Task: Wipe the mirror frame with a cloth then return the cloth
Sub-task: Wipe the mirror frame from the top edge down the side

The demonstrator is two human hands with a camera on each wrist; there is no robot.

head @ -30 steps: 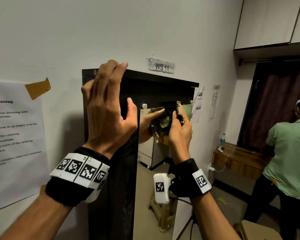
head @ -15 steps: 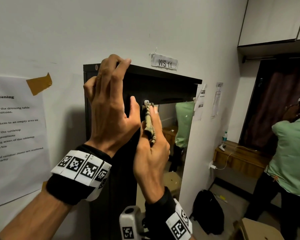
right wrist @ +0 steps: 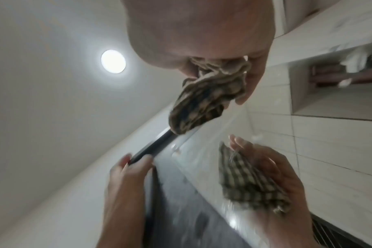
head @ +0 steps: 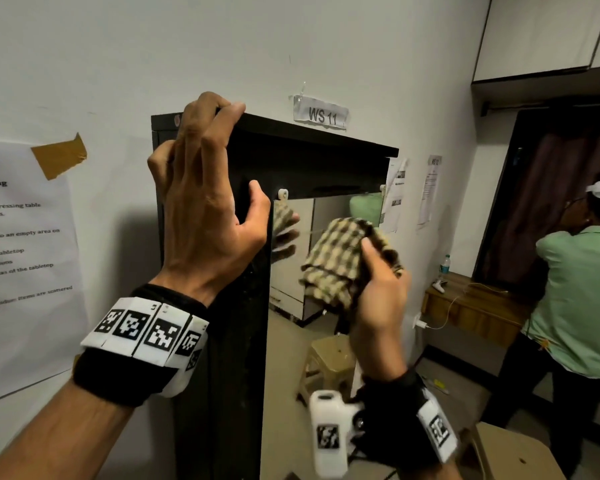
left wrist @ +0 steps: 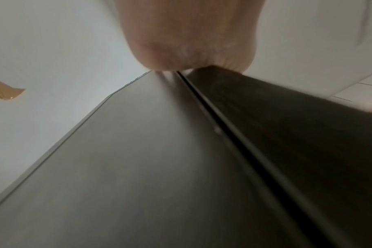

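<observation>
The tall mirror has a black frame (head: 309, 157) fixed to the white wall. My left hand (head: 238, 150) grips the frame's top left corner, fingers curled over the top edge and thumb on the front face. My right hand (head: 378, 258) holds a folded brown-and-cream checked cloth (head: 336, 265) in front of the mirror glass (head: 288, 368), a little off it. In the right wrist view the cloth (right wrist: 208, 100) is bunched between thumb and fingers, and the glass shows its reflection. The left wrist view shows only my palm and the frame's side (left wrist: 159, 167).
A printed sheet (head: 25, 271) is taped to the wall at left and a "WS 11" label (head: 321, 114) hangs above the mirror. At right a person in a green shirt (head: 582, 299) stands by a wooden table (head: 471, 310). A stool (head: 520, 455) is at lower right.
My right hand with the cloth went left to the frame's inner left edge, then came back right and off the glass, with the cloth's flat side toward me. The left hand kept its hold.
</observation>
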